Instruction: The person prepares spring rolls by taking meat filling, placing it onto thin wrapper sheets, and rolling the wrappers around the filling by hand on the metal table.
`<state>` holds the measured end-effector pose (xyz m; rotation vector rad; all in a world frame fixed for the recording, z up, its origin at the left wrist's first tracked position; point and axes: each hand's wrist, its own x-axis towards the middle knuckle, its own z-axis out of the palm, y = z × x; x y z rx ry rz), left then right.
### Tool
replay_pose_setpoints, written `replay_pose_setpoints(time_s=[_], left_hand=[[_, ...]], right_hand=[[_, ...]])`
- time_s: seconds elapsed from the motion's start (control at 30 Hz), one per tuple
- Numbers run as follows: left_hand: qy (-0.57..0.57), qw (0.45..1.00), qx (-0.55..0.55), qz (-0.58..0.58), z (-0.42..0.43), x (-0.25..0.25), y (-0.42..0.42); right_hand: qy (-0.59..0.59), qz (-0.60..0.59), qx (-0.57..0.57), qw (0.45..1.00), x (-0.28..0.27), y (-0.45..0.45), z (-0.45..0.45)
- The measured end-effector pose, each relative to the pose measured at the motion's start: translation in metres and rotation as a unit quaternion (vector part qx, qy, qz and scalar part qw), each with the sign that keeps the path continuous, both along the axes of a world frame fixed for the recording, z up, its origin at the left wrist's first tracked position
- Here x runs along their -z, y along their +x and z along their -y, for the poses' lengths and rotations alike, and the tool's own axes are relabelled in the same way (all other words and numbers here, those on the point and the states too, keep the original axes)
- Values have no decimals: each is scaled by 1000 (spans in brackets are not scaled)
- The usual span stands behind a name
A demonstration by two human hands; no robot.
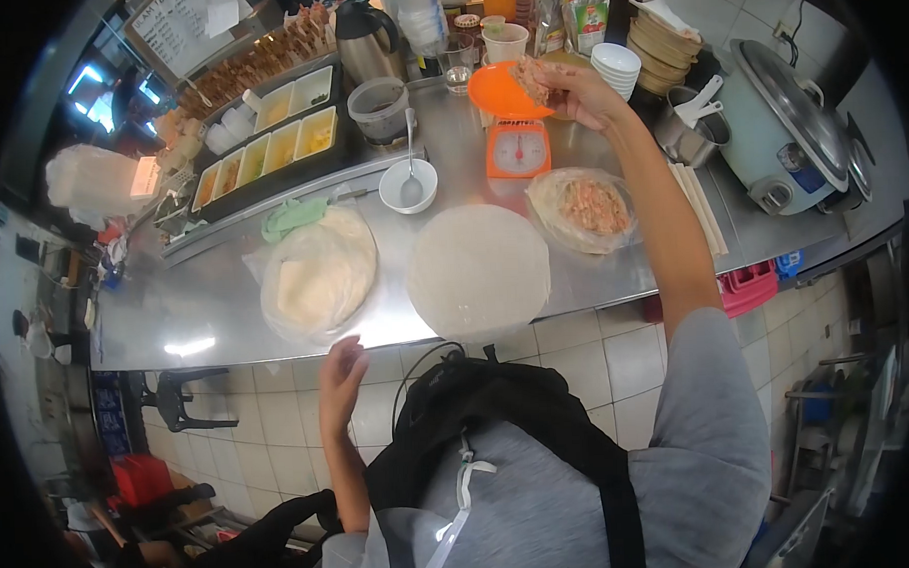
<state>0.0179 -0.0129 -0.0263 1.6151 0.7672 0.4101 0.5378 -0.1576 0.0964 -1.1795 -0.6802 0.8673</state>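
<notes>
Right hand (583, 97) has a clump of meat (531, 81) pinched in its grip, over the orange plate (498, 90) on the scale (518, 152); can't tell if it's touching. Left hand (344, 363) is holding nothing, well left of the scale. More meat sits in a bag (555, 220) just right of the scale, on the near side. Tip: I'd keep the clump centred, and fingers off the plate before trusting the dial.
</notes>
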Motion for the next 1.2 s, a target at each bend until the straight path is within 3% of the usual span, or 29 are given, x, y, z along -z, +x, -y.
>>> replay_pose_setpoints(time_s=[0.07, 0.13, 0.2, 0.3, 0.4, 0.53, 0.63, 0.7, 0.77, 0.83, 0.9, 1.03, 1.1, 1.13, 1.2], left_hand=[[49, 996, 75, 21, 5, -7, 47], [171, 974, 148, 15, 13, -1, 90], [182, 960, 211, 14, 27, -8, 122], [194, 946, 252, 59, 38, -16, 141], [121, 964, 230, 50, 37, -14, 133], [110, 976, 189, 14, 26, -1, 117], [137, 976, 168, 14, 20, 10, 109], [167, 973, 157, 13, 18, 13, 116], [211, 964, 160, 35, 16, 13, 123], [219, 963, 153, 44, 16, 7, 132], [215, 965, 143, 52, 11, 9, 144], [194, 974, 101, 65, 7, 16, 165], [192, 974, 101, 62, 13, 16, 167], [177, 978, 90, 62, 15, 19, 165], [166, 981, 80, 63, 20, 24, 153]], right_hand=[[24, 17, 9, 1000, -7, -6, 6], [51, 35, 16, 998, -12, -5, 9], [42, 32, 95, 994, -16, 3, 11], [46, 18, 97, 994, -8, 11, 12], [-7, 19, 109, 994, 3, 14, 14], [35, -62, 163, 984, 10, 4, 6], [30, -29, 130, 991, 14, -28, 7], [20, 35, -21, 999, 35, -54, 12], [-51, 63, -16, 997, 38, -113, 20], [-61, 79, -82, 992, 64, -143, 26], [-156, 33, -78, 984, 86, -159, 35], [-101, 18, -78, 992, 135, -192, 29], [-139, 177, -83, 971, 142, -207, 25], [-138, 178, -79, 971, 142, -213, 27], [-100, 467, 30, 878, 136, -218, 31]])
